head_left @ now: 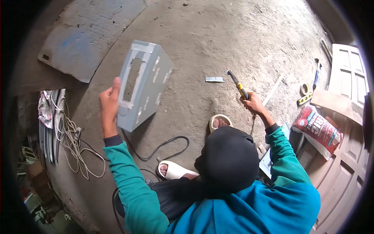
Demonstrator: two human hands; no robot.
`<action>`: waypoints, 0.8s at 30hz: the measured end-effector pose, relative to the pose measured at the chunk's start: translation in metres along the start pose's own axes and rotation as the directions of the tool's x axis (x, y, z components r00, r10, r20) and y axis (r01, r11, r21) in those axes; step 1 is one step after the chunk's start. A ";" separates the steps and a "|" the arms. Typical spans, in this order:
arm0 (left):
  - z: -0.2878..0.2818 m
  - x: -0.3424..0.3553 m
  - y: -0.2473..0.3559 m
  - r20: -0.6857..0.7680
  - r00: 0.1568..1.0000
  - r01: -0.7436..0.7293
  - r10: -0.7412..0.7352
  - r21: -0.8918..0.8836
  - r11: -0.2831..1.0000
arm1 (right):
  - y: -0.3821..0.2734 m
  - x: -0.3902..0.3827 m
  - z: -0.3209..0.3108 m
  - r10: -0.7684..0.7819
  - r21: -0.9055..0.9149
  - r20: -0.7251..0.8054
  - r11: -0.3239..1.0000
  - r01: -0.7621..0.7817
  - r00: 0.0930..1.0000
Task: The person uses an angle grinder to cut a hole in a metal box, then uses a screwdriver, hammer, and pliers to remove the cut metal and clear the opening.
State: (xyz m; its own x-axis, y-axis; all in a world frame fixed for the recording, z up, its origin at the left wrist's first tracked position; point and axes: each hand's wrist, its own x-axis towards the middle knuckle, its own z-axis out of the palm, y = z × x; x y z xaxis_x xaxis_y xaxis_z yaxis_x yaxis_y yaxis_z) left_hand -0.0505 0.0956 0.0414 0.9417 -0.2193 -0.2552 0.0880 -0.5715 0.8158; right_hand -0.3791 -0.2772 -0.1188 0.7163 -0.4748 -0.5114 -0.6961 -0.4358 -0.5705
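Observation:
My left hand [109, 104] is closed on the near left edge of a grey box [150, 87], thumb along its front. The box is tilted up off the floor. A long opening shows in its narrow face, framed by pale strips, and small pale patches dot its side. In my right hand [254, 104] is a slim hand tool with a yellow and black handle [242, 90], gripped by its rear end. Its dark tip points away, over the floor. Beside that tip lies a small flat grey strip [214, 79].
A black cable [167, 140] curls near my sandals [175, 170]. To the right are a red bag [317, 130], a yellow level [304, 98], a tape roll [304, 89] and panelled doors [348, 171]. Coiled pale cord [74, 144] lies left; a grey sheet [83, 35] lies far left.

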 end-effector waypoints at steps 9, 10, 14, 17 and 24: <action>0.016 0.014 -0.010 -0.048 0.982 -0.161 0.184 0.303 0.939 | 0.016 0.030 0.021 0.001 0.223 0.292 0.972 -0.069 0.957; 0.017 0.014 -0.010 -0.079 0.976 -0.172 0.204 0.302 0.938 | 0.023 0.032 0.024 -0.017 0.154 0.248 0.988 -0.022 0.968; 0.018 0.015 -0.007 -0.080 0.947 -0.264 0.310 0.352 0.898 | 0.046 0.038 0.039 -0.093 -0.042 0.077 0.994 0.097 0.993; 0.018 0.014 -0.002 -0.062 0.952 -0.268 0.300 0.307 0.913 | 0.048 0.040 0.047 -0.320 -0.461 0.085 0.827 0.322 0.943; 0.015 0.010 0.001 -0.064 0.967 -0.214 0.246 0.319 0.923 | 0.033 0.024 0.047 -0.359 -0.552 -0.049 0.788 0.274 0.932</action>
State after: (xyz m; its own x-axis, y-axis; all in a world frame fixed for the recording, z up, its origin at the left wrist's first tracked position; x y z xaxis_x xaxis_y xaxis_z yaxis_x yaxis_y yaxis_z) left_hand -0.0454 0.0811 0.0321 0.9533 -0.3017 -0.0127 -0.2235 -0.7332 0.6422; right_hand -0.3822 -0.2671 -0.1802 0.9152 -0.3236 -0.2403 -0.3783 -0.8954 -0.2349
